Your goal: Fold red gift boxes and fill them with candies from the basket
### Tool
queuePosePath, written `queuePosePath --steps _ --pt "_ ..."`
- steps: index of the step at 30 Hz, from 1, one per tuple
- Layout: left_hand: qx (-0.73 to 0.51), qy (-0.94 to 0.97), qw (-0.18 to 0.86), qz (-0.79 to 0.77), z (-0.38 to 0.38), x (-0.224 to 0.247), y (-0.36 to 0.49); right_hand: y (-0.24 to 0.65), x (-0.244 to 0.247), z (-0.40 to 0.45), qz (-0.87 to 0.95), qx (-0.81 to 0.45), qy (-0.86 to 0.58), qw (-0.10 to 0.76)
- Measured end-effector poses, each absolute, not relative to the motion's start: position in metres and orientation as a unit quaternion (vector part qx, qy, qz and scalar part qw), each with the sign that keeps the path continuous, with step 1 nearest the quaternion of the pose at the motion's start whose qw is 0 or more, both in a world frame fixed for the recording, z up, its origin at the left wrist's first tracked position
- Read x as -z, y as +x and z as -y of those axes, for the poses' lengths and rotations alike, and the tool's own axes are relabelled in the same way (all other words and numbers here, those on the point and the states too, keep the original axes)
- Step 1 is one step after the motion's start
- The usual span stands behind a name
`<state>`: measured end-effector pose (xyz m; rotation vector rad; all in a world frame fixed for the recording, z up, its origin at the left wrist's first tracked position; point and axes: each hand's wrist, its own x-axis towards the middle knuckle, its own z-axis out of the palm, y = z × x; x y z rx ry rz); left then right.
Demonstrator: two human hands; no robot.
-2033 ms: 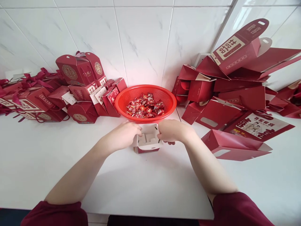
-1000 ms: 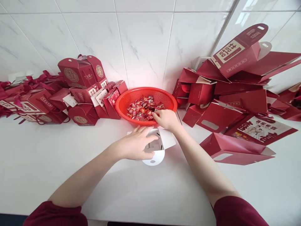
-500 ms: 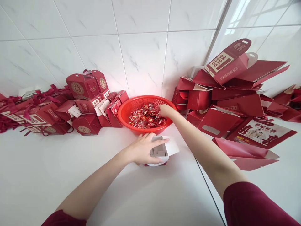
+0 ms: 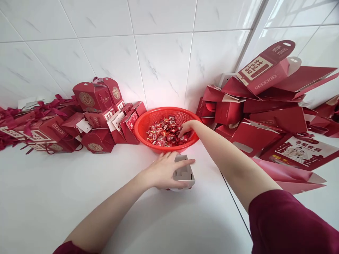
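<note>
A small open paper box, white inside with a bit of red low on its outside, stands on the white tabletop. My left hand grips it from the left, thumb and index finger spread along two sides of its opening. Behind it sits a red plastic basket with many red-wrapped candies. My right hand reaches into the basket's right side, its bent fingers closed among the candies. How many candies it holds is hidden.
Closed red gift boxes with ribbons and tags are piled at left. On the right lies a heap of open, partly folded red boxes. A tiled wall rises behind. A dark seam crosses the tabletop near my right arm.
The white flap that stuck out at the box's right no longer shows there. My right hand has shifted slightly down into the candies. The view has moved a little.
</note>
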<state>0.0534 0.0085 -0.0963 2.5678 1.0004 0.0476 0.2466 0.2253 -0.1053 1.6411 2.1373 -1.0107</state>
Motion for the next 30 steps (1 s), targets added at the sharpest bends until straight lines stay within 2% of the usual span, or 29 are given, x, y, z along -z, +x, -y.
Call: queuePosePath --steps 4,12,20,25,30 --pt "-0.016 0.911 0.193 -0.365 -0.007 0.096 0.053 0.242 0.095 -0.211 -0.763 0.361 0.525 0.112" --pt "-0.018 0.91 0.186 -0.371 -0.006 0.098 0.054 0.234 0.098 -0.178 -0.83 0.32 0.449 -0.09" --pt "-0.011 0.901 0.201 -0.385 -0.004 0.094 0.055 0.235 0.101 -0.161 -0.8 0.284 0.47 -0.243" --pt "-0.019 0.905 0.192 -0.38 -0.004 0.096 0.055 0.235 0.102 -0.142 -0.794 0.208 0.513 -0.251" --pt "-0.036 0.905 0.181 -0.383 -0.003 0.1 0.056 0.219 0.101 -0.13 -0.806 0.116 0.548 -0.193"
